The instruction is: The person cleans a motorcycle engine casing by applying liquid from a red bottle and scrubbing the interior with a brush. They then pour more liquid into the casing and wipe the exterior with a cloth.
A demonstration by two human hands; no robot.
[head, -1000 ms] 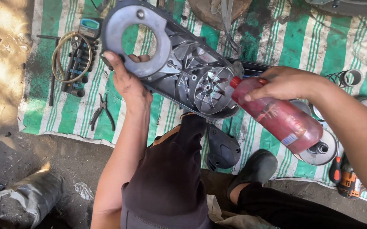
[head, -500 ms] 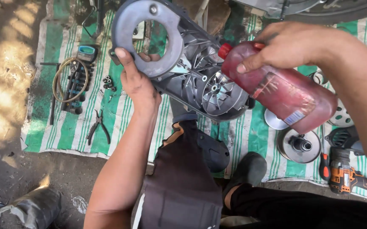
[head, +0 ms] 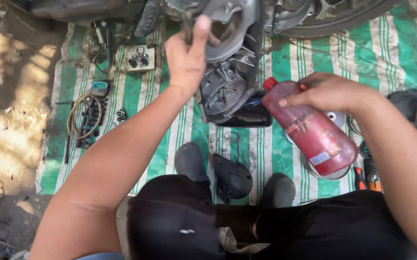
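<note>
My left hand (head: pixel 188 57) grips the upper edge of a grey metal engine cover (head: pixel 228 62), held up on end with its finned inside facing me. My right hand (head: pixel 326 92) holds a clear plastic bottle of red fluid (head: pixel 314 130) near its neck. The bottle's red cap points at the lower right edge of the cover. A black tray (head: pixel 247 115) lies on the mat just under the cover.
A green and white striped mat (head: pixel 261 154) covers the ground. On it lie a coiled cable with a tool set (head: pixel 85 120), a small box of parts (head: pixel 140 58), a black plastic cover (head: pixel 232 177), round metal parts (head: pixel 336 118) and an orange-handled tool (head: pixel 360 179). A tyre (head: pixel 333 17) is at the top.
The engine cover has swung from lying across to standing upright and further away. The bottle has dropped lower and to the right, its cap still close to the cover.
</note>
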